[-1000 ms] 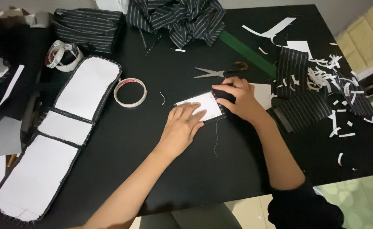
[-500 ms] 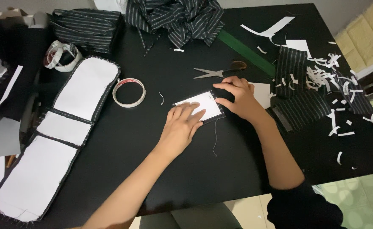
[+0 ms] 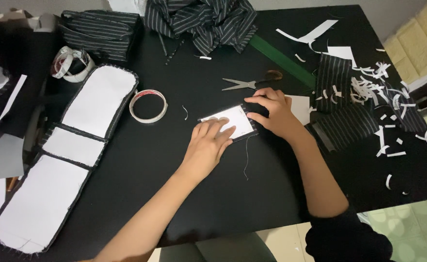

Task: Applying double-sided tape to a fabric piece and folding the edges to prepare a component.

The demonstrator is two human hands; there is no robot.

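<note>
A small white rectangular panel [image 3: 234,118] edged with black striped fabric lies on the black table [image 3: 184,204]. My left hand [image 3: 207,147] lies flat on its near left part, fingers spread. My right hand [image 3: 273,112] presses its right edge, fingertips curled onto the fabric border. A loose thread [image 3: 246,160] trails from the panel toward me. Both hands only press; neither grips anything.
Scissors [image 3: 250,82] and a green ruler [image 3: 282,60] lie just beyond my right hand. A tape roll [image 3: 148,106] sits left of the panel. Long white fabric-edged panels [image 3: 72,148] fill the left side. Striped cloth [image 3: 208,19] lies at the back, paper scraps [image 3: 376,90] and striped pieces at right.
Both hands stay on the small panel with only slight finger shifts. Nothing else has moved.
</note>
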